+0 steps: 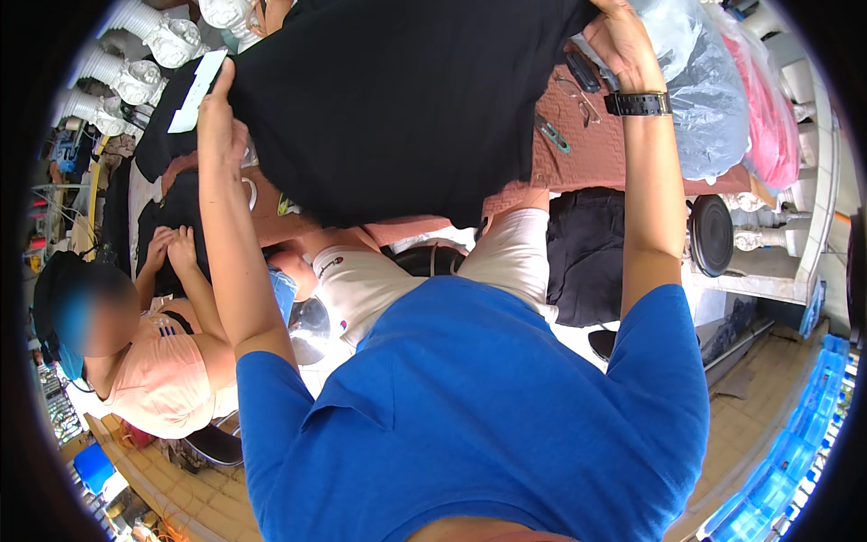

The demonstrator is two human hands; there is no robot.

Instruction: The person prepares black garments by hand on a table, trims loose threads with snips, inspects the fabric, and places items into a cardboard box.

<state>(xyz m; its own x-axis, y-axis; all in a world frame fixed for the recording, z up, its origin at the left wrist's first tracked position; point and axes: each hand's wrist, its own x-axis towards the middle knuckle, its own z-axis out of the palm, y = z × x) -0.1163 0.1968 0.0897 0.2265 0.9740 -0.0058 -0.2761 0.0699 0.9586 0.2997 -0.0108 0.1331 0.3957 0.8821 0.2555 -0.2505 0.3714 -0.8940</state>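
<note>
A large piece of black cloth (388, 108) is stretched between my two raised hands, its lower part hanging over the table. My left hand (219, 122) is closed on its left edge, thumb pointing up. Against that thumb is a white paper strip (199, 92); whether the hand pinches it too I cannot tell. At the upper right, my right hand (623, 43) grips the cloth's other edge, its fingertips partly cut off by the top of the view. Below that hand lie a black oblong object (582, 72), eyeglasses (578, 99) and green-handled thread snips (553, 134).
The table has a reddish-brown quilted cover (587, 154). Clear plastic bags (700, 99) fill its right side. A co-worker in a pink top (172, 375) sits close on my left, hands on dark cloth. Black cloth (587, 257) lies beside my right thigh. White balusters (172, 41) stand beyond.
</note>
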